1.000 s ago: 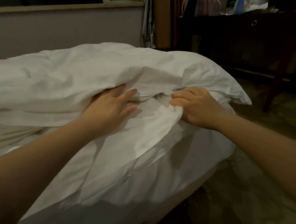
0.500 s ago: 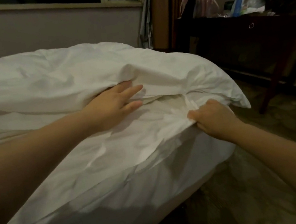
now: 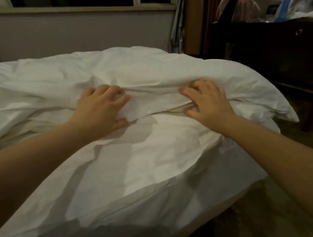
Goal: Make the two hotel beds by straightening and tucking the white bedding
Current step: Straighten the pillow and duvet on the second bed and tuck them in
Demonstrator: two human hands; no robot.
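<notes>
My left hand: palm down, fingers curled, thumb beneath, gripping a fold of duvet. My right hand: fingers spread and bent, thumb below, pinching the same fold. Both forearms: bare, outstretched.

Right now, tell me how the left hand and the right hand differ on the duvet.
The left hand bunches its fingers on a fold of the duvet; the right hand splays its fingers, bent, over the edge. The left hand is farther from the duvet's corner than the right hand. Both touch the same fold.
</notes>
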